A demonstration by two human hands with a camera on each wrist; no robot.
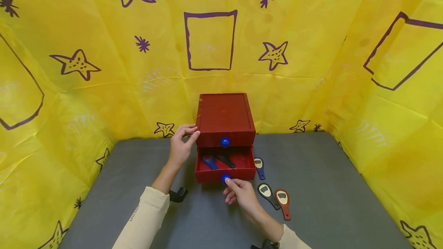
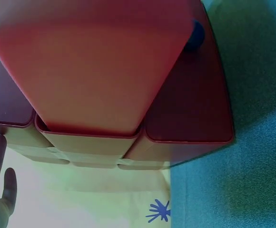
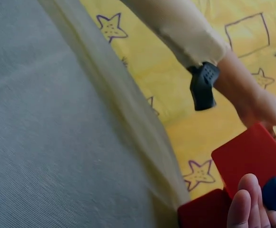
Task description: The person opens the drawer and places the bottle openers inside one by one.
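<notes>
A small red chest of drawers (image 1: 225, 112) stands on the grey table, its middle drawer (image 1: 207, 176) pulled out. My right hand (image 1: 243, 199) pinches that drawer's blue knob (image 1: 226, 178) between thumb and fingers; the right wrist view also shows the blue knob (image 3: 275, 194) at the fingers. My left hand (image 1: 181, 147) touches the chest's upper left side with its fingertips, thumb apart. Inside the drawer lie a blue bottle opener (image 1: 210, 162) and a black bottle opener (image 1: 226, 160). The left wrist view shows the drawer's long side (image 2: 95, 85) sticking out between the upper and lower drawers.
Right of the chest, a second blue bottle opener (image 1: 259, 169), another black bottle opener (image 1: 269, 196) and a red-brown bottle opener (image 1: 283, 203) lie on the grey table (image 1: 322, 195). Yellow cloth (image 1: 297, 87) with purple drawings hangs behind and at both sides.
</notes>
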